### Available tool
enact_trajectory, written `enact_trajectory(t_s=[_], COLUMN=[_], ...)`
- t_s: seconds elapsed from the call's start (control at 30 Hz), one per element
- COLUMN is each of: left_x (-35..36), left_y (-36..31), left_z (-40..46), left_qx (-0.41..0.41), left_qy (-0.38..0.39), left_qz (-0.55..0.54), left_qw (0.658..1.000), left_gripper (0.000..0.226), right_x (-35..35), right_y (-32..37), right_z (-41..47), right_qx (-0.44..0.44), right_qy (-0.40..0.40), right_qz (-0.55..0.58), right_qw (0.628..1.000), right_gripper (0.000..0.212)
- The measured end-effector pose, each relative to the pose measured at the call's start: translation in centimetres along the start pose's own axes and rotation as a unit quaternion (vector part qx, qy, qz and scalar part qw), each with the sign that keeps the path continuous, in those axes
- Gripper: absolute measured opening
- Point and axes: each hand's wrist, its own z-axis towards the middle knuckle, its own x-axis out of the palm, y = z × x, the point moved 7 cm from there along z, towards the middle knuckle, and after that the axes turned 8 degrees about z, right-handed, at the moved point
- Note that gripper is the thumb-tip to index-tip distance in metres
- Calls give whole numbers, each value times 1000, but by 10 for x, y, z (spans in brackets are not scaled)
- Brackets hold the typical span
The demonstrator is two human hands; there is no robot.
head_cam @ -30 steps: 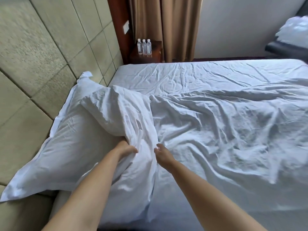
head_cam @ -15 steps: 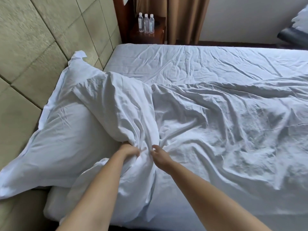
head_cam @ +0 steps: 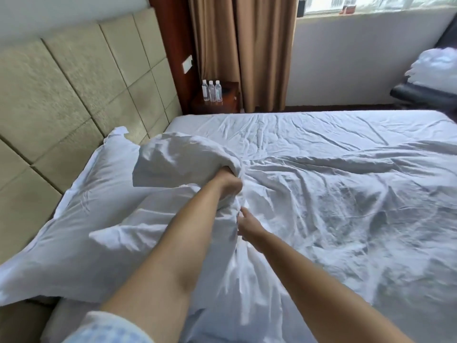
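The left hand (head_cam: 228, 184) is clenched tight on a bunched corner of the duvet (head_cam: 333, 206), fingers curled deep into the cloth, and holds that corner up off the bed so that it puffs out above the wrist. The right hand (head_cam: 248, 225) is just below and beside it, lower on the same gathered fold; its fingertips (head_cam: 243, 211) touch the cloth, but motion blur and the folds hide whether they pinch it, so I cannot tell how far it is closed. The duvet is white and heavily creased; it covers the near and right parts of the bed, and its raised corner hangs over the pillow (head_cam: 81, 206). The pillow lies to the left, leaning against the headboard (head_cam: 57, 85). Beyond the duvet the sheet (head_cam: 284, 127) shows bare up to the far edge of the bed. Three bottles (head_cam: 211, 90) stand in a row on a nightstand (head_cam: 228, 97) in the far corner, beside the curtain (head_cam: 242, 45)
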Motion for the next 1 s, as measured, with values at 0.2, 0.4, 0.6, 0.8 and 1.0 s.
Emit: enact_trajectory(t_s=[0.2, 0.4, 0.6, 0.8, 1.0], left_x=[121, 306, 368, 273, 279], left_y=[-194, -256, -229, -194, -64], left_z=[-9, -38, -35, -48, -88], left_qx=[120, 128, 56, 45, -11], left_qy=[62, 295, 311, 108, 299], left_qz=[128, 225, 367, 404, 425], left_qw=[983, 920, 875, 907, 854], left_gripper=[43, 68, 53, 39, 71], right_x=[-172, -294, -327, -329, -305], right_y=[-32, -160, -212, -200, -189], right_z=[-51, -86, -99, -103, -131], right_qx=[24, 166, 212, 161, 153], right_qy=[-21, -132, -196, -267, -299], right_qz=[157, 195, 230, 277, 106], right_qw=[987, 958, 929, 909, 936], right_gripper=[21, 23, 36, 69, 85])
